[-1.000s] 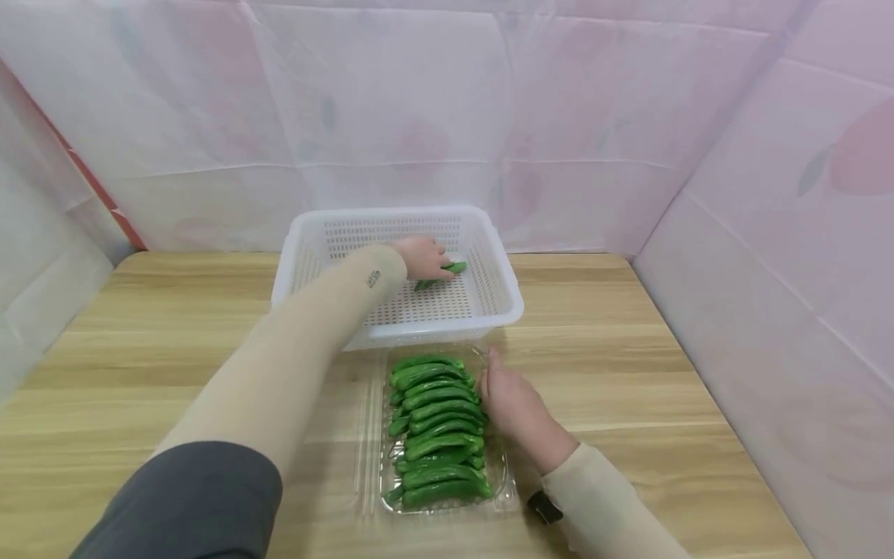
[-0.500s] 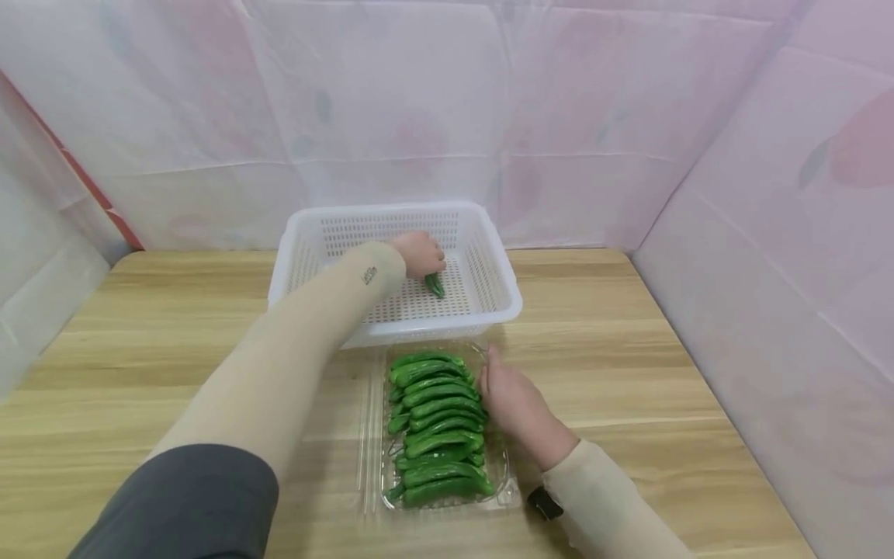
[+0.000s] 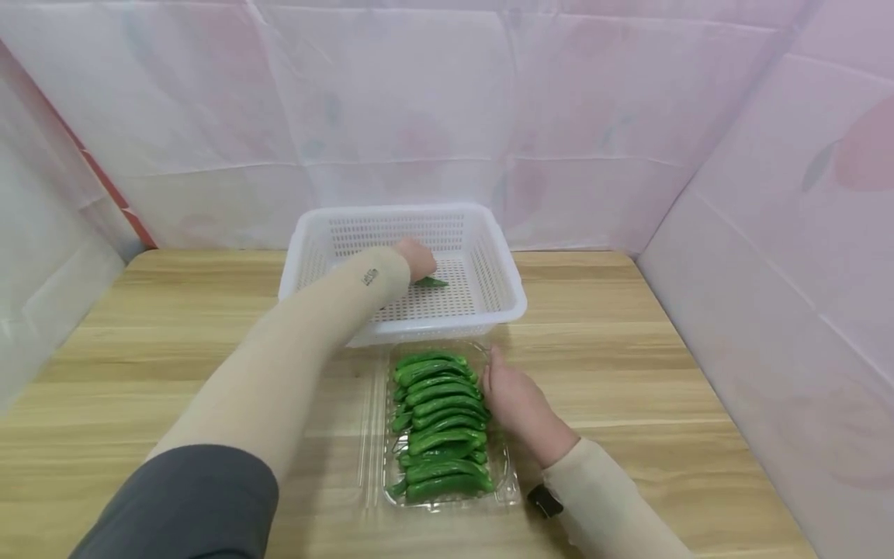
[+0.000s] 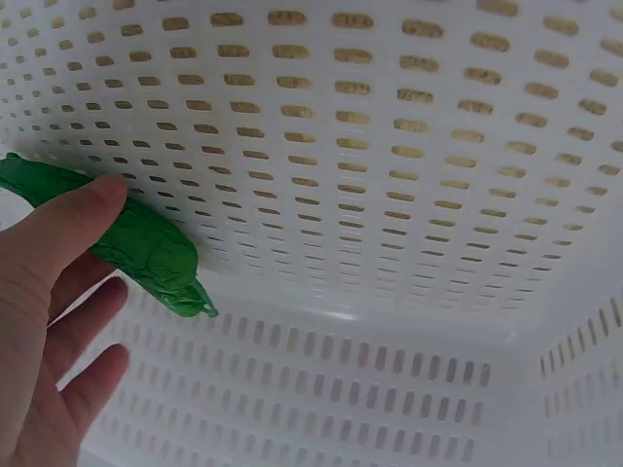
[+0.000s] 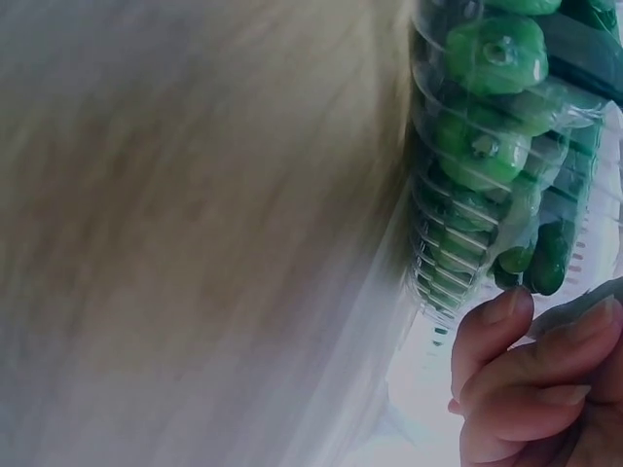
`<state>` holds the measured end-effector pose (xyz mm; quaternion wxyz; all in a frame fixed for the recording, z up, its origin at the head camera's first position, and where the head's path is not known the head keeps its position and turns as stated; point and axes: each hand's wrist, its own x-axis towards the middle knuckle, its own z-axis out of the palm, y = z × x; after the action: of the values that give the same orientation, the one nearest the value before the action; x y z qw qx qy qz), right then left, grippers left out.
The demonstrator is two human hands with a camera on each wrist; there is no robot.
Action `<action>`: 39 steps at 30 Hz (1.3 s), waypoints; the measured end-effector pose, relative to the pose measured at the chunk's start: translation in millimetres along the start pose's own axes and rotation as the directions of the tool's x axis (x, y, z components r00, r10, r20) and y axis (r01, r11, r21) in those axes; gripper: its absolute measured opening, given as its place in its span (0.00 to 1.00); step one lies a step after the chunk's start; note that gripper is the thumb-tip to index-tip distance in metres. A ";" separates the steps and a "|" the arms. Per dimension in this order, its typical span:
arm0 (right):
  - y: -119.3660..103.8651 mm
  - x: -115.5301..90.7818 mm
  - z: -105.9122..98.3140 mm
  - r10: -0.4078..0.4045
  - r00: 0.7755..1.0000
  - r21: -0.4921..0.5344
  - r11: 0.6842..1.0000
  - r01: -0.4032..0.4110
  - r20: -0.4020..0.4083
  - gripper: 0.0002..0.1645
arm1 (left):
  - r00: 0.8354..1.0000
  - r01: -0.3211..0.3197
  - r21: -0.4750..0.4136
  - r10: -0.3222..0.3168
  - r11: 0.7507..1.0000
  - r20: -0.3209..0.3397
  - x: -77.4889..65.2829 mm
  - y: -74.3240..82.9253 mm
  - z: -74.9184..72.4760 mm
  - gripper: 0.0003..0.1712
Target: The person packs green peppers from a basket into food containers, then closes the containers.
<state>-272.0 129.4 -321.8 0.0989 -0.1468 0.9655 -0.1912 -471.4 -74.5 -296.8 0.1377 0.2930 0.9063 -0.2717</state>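
Observation:
Deep in the white basket (image 3: 398, 330), my left hand (image 3: 417, 260) pinches a long green pepper (image 4: 156, 248). The left wrist view shows the thumb across the pepper's upper side, with the other fingers beneath it. The pepper's stem end sticks out past the fingers, close to the slotted basket floor. In front of the basket lies a clear plastic box (image 3: 508, 466) filled with a row of green peppers (image 3: 447, 419). My right hand (image 3: 517, 400) holds this box at its right side near the far corner. Its fingers (image 5: 496, 321) are curled at the ribbed wall in the right wrist view.
The box's clear lid (image 3: 366, 466) lies folded out to the left. A dark wrist strap piece (image 3: 545, 501) shows under the right sleeve. The wooden table (image 3: 615, 349) is bounded by a pale patterned sheet (image 3: 412, 93) behind and at both sides.
My left hand has stayed inside the basket, turning and shifting slightly left, and the pepper there has swung to different angles. The right hand has kept its place on the box.

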 end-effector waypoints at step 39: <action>28.8 41.7 -8.5 -0.025 1.000 -0.085 0.996 0.025 0.003 0.32 | 0.931 -0.098 -0.559 -0.123 0.823 -0.345 -74.2 -10.7 -42.2 0.18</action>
<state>-320.2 144.4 -331.3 0.0914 -0.1631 0.9707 -0.1512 -423.1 -91.5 -227.8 0.0454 0.2778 0.9571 0.0684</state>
